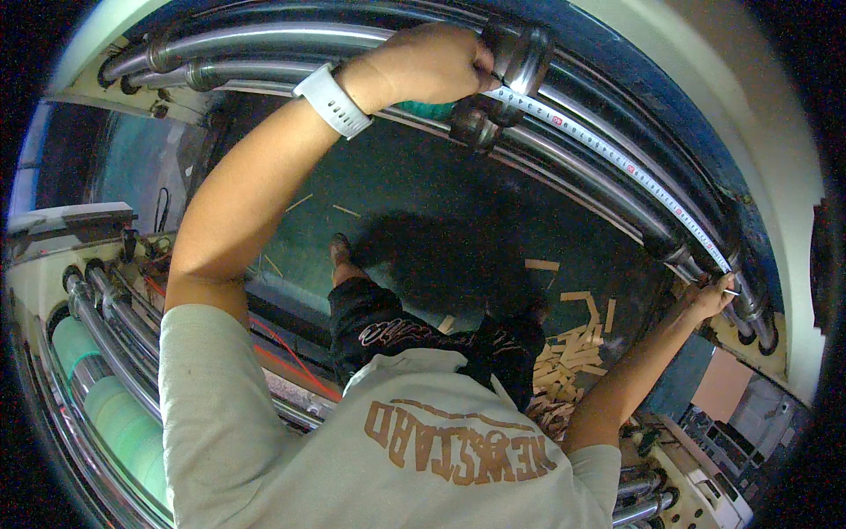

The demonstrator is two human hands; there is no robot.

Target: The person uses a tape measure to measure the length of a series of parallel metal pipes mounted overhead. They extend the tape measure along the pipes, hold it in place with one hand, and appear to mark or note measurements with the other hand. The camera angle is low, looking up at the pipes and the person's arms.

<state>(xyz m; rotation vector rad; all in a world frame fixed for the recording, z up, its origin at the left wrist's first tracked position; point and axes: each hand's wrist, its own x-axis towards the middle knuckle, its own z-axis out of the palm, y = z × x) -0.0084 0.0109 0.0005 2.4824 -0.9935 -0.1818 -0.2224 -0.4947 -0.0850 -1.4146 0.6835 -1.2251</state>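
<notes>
A white measuring tape (pixel 608 154) is stretched along the steel shafts of a machine, between my two hands. My left hand (pixel 436 62) is closed at the tape's left end, beside a dark round collar (pixel 530 57) on the shafts; its fingertips partly hide that end. At the far right, my right hand (pixel 712 298) grips the other end of the tape close to another dark collar (pixel 665 238). A small white piece shows at its fingertips, too small to name. A white watch (pixel 333 101) is on my left wrist.
Parallel steel shafts (pixel 273 37) curve across the top, set in a pale machine frame (pixel 784 176). Green rollers (pixel 128 423) lie at the lower left. Loose wood strips (pixel 568 353) are piled on the dark floor near my feet. A red cable (pixel 295 353) runs behind my left side.
</notes>
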